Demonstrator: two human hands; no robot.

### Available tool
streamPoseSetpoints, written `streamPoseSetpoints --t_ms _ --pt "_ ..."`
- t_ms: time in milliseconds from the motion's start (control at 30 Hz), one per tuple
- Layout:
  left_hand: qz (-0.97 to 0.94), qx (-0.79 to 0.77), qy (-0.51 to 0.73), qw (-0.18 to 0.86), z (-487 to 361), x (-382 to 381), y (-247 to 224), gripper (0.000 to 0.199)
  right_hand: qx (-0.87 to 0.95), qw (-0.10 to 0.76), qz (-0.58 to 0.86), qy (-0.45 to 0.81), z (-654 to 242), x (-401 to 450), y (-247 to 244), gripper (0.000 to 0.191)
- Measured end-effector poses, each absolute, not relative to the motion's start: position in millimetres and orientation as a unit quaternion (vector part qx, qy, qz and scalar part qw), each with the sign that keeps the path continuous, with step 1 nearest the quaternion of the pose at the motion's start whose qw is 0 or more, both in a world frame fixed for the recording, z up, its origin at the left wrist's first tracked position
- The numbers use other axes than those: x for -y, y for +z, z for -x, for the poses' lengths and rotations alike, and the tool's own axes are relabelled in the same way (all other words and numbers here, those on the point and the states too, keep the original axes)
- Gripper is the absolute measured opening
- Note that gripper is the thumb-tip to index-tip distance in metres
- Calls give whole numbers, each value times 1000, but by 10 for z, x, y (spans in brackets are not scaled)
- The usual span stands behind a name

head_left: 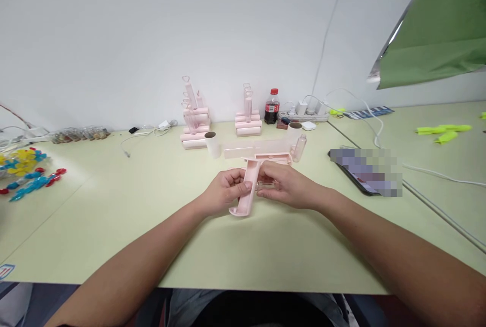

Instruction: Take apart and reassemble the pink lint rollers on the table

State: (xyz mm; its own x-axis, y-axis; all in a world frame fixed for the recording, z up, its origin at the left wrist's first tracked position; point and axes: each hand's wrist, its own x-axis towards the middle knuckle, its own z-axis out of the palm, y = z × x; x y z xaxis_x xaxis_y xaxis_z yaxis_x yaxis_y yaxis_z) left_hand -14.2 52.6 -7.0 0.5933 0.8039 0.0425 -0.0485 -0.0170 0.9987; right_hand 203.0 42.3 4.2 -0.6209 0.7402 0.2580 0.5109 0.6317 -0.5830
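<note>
My left hand (227, 190) grips a pale pink plastic half-shell (248, 193), long and trough-shaped, with its thumb inside the hollow. The shell is tilted, its rounded end towards me. My right hand (288, 185) is closed at the shell's right side, around a small clear plastic piece (268, 184) that its fingers partly hide. Just behind the hands lies another pink shell (284, 158), open side showing. A clear pinkish tube (299, 148) stands to its right, and a long translucent strip (243, 149) lies behind.
Pink cylinders stacked in two groups (195, 137) (248, 127) stand by the wall. Two cardboard tubes (213, 145) (294, 132), a cola bottle (272, 107) and a power strip (304, 116) are near. A phone (364, 172) lies right; colourful plastic pieces (34, 180) lie left.
</note>
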Motion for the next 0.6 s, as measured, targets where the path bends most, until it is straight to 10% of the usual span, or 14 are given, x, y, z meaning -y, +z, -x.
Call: streamPoseSetpoints --t_ms 300,600 --pt "-647 -292 379 594 162 -537 -111 38 877 166 389 230 -2035 -396 63 20" --pt "-796 -520 289 108 441 -973 212 27 923 133 341 119 -1696 -259 -84 26"
